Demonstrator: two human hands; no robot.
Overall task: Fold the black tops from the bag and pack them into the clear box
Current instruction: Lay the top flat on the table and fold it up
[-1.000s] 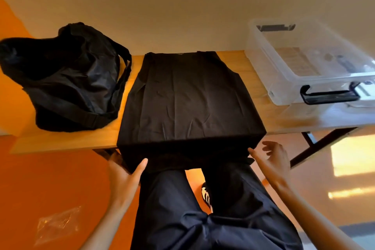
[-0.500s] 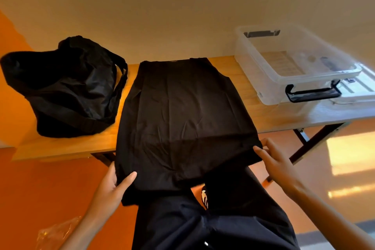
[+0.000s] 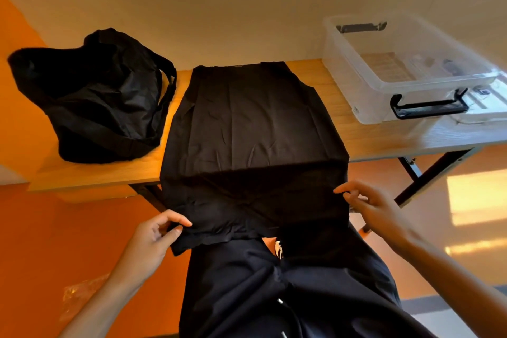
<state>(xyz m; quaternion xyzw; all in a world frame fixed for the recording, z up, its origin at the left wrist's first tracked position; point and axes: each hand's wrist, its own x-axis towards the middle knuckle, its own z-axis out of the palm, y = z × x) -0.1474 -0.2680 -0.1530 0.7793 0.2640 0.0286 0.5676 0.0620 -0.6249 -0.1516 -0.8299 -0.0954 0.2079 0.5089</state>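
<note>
The black bag (image 3: pixel 93 96) sits slumped on the table (image 3: pixel 370 140), beyond and left of the left hand (image 3: pixel 153 241), which pinches the near left corner of the black top (image 3: pixel 252 132) between thumb and curled fingers. The top lies flat between and beyond both hands, its near end hanging over the table edge. The right hand (image 3: pixel 370 208) has its fingertips at the top's near right edge, though whether it grips cannot be told, and the clear box (image 3: pixel 411 77) stands beyond it to the right
</note>
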